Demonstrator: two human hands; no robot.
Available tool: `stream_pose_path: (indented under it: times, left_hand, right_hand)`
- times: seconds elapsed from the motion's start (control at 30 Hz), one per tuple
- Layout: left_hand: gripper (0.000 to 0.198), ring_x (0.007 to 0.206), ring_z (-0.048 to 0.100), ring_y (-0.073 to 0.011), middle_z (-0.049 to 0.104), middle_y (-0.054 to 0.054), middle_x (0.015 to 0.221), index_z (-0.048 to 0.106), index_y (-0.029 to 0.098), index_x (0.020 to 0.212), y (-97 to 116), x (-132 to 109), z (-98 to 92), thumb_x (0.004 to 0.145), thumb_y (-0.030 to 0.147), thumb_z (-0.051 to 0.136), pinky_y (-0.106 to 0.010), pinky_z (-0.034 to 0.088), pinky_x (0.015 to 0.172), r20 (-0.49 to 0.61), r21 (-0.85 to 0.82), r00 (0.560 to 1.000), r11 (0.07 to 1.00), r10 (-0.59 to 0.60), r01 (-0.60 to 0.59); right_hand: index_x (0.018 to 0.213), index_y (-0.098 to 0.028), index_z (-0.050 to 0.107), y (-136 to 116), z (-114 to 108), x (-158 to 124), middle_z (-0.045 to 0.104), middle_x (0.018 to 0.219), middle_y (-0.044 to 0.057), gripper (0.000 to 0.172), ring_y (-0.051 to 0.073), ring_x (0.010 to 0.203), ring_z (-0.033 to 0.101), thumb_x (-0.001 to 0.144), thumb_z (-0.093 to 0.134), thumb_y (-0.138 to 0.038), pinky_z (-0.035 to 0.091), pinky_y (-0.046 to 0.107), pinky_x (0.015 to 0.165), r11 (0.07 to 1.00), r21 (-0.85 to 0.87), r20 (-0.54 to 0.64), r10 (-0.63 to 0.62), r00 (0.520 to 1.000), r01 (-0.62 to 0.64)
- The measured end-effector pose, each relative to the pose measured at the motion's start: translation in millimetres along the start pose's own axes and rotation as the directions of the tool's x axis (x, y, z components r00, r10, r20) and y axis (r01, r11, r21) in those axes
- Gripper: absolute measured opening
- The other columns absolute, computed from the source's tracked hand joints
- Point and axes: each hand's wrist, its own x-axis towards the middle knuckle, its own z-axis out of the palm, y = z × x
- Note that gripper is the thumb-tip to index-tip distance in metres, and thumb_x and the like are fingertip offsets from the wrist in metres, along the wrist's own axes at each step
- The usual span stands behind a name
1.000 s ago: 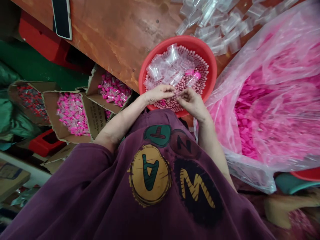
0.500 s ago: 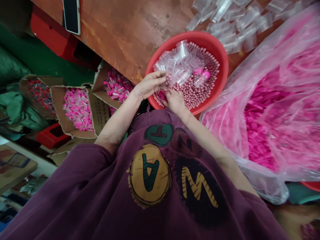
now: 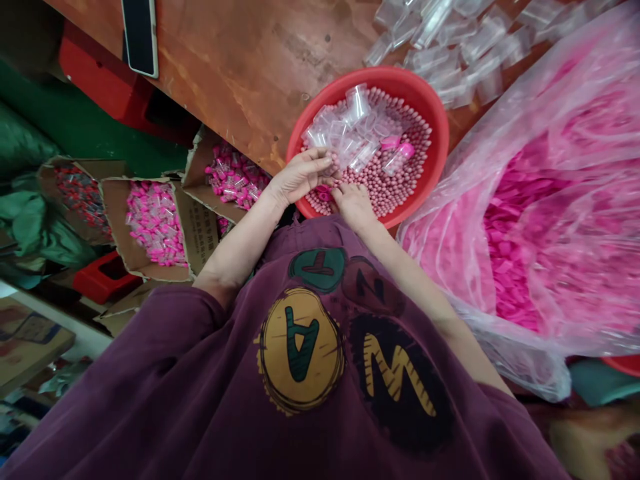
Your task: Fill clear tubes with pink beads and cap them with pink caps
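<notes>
Left hand [image 3: 300, 175] pinching a clear cup [image 3: 332, 160], right hand [image 3: 356, 203] down by the deep-pink caps [image 3: 324, 193]

Head view: left thumb and fingers hold the cup, which seems to contain the same pink beads [image 3: 395, 190] that lie loose to the right of the hands in the red basin [image 3: 441, 130]. A second ago both hands met farther right; now the right sits just below the left's fingertips, fingers bent beside the caps. Whether it pinches one, I cannot tell. Likely the left alone now supports the cup, freeing the right.
</notes>
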Motion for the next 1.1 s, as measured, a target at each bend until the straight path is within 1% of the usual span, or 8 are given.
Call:
stream_pose_path:
  times: [0.13,0.23,0.3,0.4,0.53,0.77,0.9,1.1]
  left_hand:
    - [0.030,0.115,0.090,-0.0193,0.087,-0.004,0.111,0.077,0.019,0.129,-2,0,3.5,0.112,0.042,0.086,-0.033,0.073,0.104,-0.005,-0.281,0.995,0.955,-0.097,0.092]
    - [0.023,0.098,0.089,-0.0146,0.086,0.000,0.099,0.076,0.018,0.117,0,-2,10.0,0.105,0.031,0.092,-0.028,0.071,0.100,0.017,-0.490,0.983,0.855,-0.184,0.168]
    - [0.020,0.090,0.087,-0.0130,0.084,0.001,0.094,0.075,0.018,0.110,1,-2,16.0,0.103,0.024,0.093,-0.027,0.070,0.097,0.036,-0.552,0.975,0.809,-0.221,0.203]
    - [0.015,0.085,0.084,-0.0116,0.084,0.001,0.091,0.075,0.017,0.104,2,-1,25.4,0.102,0.016,0.090,-0.025,0.067,0.090,0.075,-0.572,0.974,0.790,-0.216,0.219]
    - [0.019,0.084,0.084,-0.0119,0.085,0.000,0.091,0.075,0.016,0.100,-1,3,33.7,0.099,0.014,0.094,-0.025,0.065,0.086,0.131,-0.546,0.968,0.800,-0.212,0.249]
    - [0.020,0.087,0.083,-0.0127,0.085,0.000,0.093,0.078,0.017,0.106,-4,10,46.8,0.098,0.012,0.095,-0.028,0.064,0.094,0.163,-0.505,0.960,0.817,-0.227,0.279]
    - [0.012,0.086,0.081,-0.0116,0.084,0.000,0.094,0.080,0.016,0.109,-5,8,58.0,0.103,0.009,0.087,-0.028,0.064,0.096,0.125,-0.533,0.965,0.805,-0.229,0.260]
    - [0.010,0.083,0.079,-0.0107,0.083,0.000,0.097,0.082,0.017,0.114,-1,-1,68.6,0.106,0.011,0.085,-0.032,0.065,0.104,0.101,-0.514,0.964,0.817,-0.246,0.262]
  right_hand:
    - [0.126,-0.017,0.084,6,0,-3,0.087,0.120,0.017,0.027,0.036,0.115,0.078,0.106,0.074,-0.032,0.063,0.052,0.109,0.904,0.418,-0.035,0.115,0.993,-0.090]
    - [0.127,-0.025,0.084,14,-3,-18,0.083,0.093,0.002,0.039,0.024,0.085,0.074,0.097,0.085,-0.051,0.064,0.037,0.080,0.509,0.844,0.039,0.255,0.966,-0.169]
    - [0.123,-0.029,0.084,19,-6,-27,0.083,0.091,0.000,0.047,0.021,0.081,0.074,0.085,0.092,-0.055,0.062,0.033,0.072,0.233,0.955,0.104,0.321,0.942,-0.185]
    - [0.114,-0.030,0.083,26,-14,-32,0.084,0.098,0.001,0.048,0.022,0.086,0.079,0.072,0.096,-0.049,0.065,0.034,0.075,0.070,0.990,0.085,0.376,0.923,-0.120]
    - [0.119,-0.030,0.079,36,-27,-31,0.082,0.103,0.002,0.048,0.023,0.091,0.080,0.080,0.093,-0.055,0.070,0.039,0.082,0.222,0.975,-0.100,0.433,0.896,0.002]
    - [0.146,-0.029,0.080,23,-44,-36,0.080,0.131,0.011,0.040,0.030,0.125,0.078,0.113,0.063,-0.045,0.067,0.060,0.122,0.846,0.504,-0.631,0.220,0.744,0.177]
    - [0.149,-0.027,0.079,10,-50,-40,0.080,0.131,0.015,0.041,0.033,0.127,0.079,0.118,0.056,-0.042,0.066,0.063,0.122,0.919,0.376,-0.627,0.162,0.762,0.114]
    - [0.133,-0.028,0.087,3,-65,-51,0.088,0.122,0.012,0.039,0.030,0.113,0.084,0.120,0.061,-0.054,0.071,0.053,0.108,0.875,0.466,-0.622,0.214,0.753,0.135]
